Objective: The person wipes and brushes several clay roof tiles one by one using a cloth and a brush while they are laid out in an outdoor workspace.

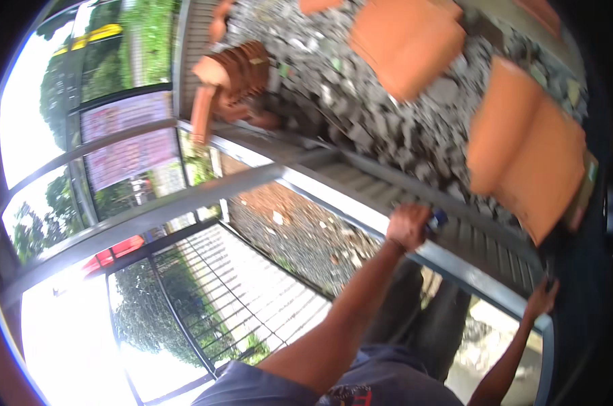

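My left hand [408,227] is closed beside the long grey metal rail [468,272]. A small dark blue object [439,218] pokes out of that fist; its kind does not show. Farther right, my right hand [541,300] is at the rail's right end, its fingers curled around something dark that is too blurred to name. Beyond the rail runs a ribbed metal ledge [455,230]. Past it, large curved orange roof tiles [526,152] lie on grey rubble [381,125], the closest one near my right hand.
A leaning row of orange tiles [235,71] stands at the far left corner of the rubble. Grey metal bars [151,206] cross on the left. Below the rail are gravelly ground [286,220] and a barred fence [245,291]. A printed banner [130,139] hangs farther left.
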Action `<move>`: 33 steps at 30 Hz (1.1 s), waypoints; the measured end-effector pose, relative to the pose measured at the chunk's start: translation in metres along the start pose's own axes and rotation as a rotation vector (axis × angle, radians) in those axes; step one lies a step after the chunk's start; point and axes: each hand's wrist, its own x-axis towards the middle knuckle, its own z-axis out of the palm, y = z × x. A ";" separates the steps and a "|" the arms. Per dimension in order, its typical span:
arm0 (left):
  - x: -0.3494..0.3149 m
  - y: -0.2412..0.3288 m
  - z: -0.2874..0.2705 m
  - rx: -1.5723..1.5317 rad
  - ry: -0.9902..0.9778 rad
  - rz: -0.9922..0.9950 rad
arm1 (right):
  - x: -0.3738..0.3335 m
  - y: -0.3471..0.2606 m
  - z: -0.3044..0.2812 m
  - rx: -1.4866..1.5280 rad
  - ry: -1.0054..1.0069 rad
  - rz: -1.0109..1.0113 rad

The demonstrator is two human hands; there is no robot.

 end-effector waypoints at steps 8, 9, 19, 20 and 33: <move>-0.010 -0.006 -0.041 0.149 -0.017 0.057 | -0.058 -0.030 0.055 0.030 0.021 -0.179; -0.008 -0.002 -0.037 0.129 -0.043 0.054 | -0.061 -0.024 0.053 0.029 0.075 -0.121; 0.164 -0.037 -0.050 -0.288 -0.289 -0.381 | -0.054 -0.122 -0.004 0.147 0.026 0.139; 0.196 -0.007 -0.060 -0.332 -0.038 -0.094 | -0.051 -0.125 -0.008 0.137 0.018 0.171; 0.311 0.107 0.019 0.498 0.249 0.975 | -0.036 -0.142 -0.023 0.207 0.052 0.079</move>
